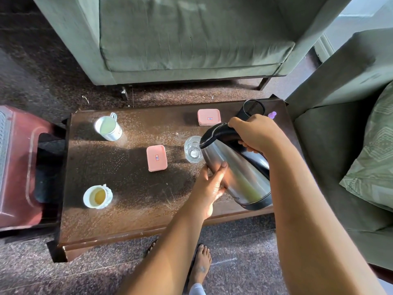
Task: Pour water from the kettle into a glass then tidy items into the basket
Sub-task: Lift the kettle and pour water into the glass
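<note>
Clearly the pouring step is in hand: the steel kettle (238, 173) is tipped toward the upper left of the frame, its black spout end hanging right over the rim of the clear glass (193, 149), which stands on the dark wooden table (127, 209) just right of centre. I cannot make out a stream of water, and how full the glass is stays hard to judge, though something glints at its bottom. The right hand (255, 135) is wrapped closed around the black handle, carrying the weight. The left hand (209, 186) lies spread and flat against the kettle's lower side, fingers together, steadying rather than gripping. Next, I judge, the tilt must be held gently until the glass fills, then the kettle brought upright and set down. The tidying is not yet begun: two pink boxes, one (156, 158) at mid-table and one (208, 117) further up, a metal mug (108, 128) at upper left and a small white cup (97, 196) at lower left lie loose. A black mesh basket (253, 108) sits behind the right hand.
</note>
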### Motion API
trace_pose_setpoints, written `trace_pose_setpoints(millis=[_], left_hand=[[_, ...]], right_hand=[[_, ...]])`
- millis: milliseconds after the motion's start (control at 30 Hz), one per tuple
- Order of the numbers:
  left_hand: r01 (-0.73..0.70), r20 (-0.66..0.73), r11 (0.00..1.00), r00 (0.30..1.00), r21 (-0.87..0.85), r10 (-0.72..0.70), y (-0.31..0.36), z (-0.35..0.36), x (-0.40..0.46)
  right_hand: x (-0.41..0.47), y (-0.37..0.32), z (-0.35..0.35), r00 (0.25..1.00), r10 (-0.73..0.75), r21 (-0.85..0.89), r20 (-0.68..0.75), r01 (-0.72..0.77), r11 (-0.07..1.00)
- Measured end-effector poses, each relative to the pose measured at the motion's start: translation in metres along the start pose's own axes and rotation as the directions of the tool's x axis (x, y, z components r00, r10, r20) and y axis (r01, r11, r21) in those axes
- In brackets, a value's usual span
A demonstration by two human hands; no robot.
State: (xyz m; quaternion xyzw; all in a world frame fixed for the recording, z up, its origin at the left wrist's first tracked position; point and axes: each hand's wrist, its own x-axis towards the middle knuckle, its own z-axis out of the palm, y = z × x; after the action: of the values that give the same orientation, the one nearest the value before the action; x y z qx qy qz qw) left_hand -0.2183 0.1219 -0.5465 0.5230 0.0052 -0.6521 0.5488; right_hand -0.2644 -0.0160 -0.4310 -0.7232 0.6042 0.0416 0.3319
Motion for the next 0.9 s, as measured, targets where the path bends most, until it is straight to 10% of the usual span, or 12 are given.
trace_pose_setpoints(millis=[900], left_hand=[[-0.016,0.012,1.0,1.0,-0.004,0.016,-0.0037,0.0018,0.0012]], right_hand=[[0.0029,0.0003,0.0005,1.0,-0.003,-0.028,-0.001,0.003,1.0]])
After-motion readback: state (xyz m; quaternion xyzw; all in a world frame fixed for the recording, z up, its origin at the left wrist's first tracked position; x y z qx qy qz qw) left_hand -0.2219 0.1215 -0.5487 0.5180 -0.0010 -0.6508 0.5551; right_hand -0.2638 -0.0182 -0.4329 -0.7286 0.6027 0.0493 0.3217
